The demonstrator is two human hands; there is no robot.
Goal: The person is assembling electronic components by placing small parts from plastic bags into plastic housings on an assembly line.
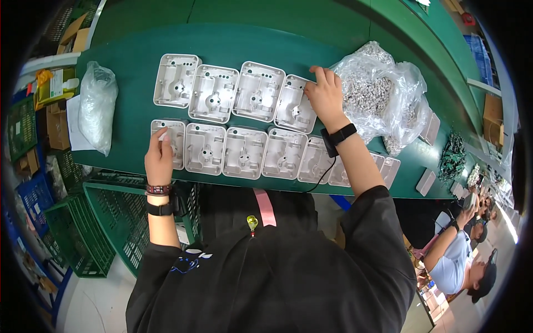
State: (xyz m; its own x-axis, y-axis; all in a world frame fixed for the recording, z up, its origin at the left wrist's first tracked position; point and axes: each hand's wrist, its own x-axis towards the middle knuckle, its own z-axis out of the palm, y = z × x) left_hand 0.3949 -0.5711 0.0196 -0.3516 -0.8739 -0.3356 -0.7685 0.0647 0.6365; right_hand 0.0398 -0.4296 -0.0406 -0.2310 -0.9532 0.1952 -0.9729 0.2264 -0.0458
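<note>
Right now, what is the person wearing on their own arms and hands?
Both hands are bare, with black sleeves pushed up past the elbows. The left hand has a dark red beaded bracelet and a black wristband below it. The right hand has a black wrist strap with a thin black cable.

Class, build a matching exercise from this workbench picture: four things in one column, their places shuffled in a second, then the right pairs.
1. left hand
2. right hand
3. clear plastic bag of small silvery metal parts
4. knotted clear plastic bag

a. far left of the green bench top
b. on the front row's leftmost white moulded plastic housing
c. right of the housings
d. on the back row's rightmost housing

Pairs: 1-b, 2-d, 3-c, 4-a
</note>
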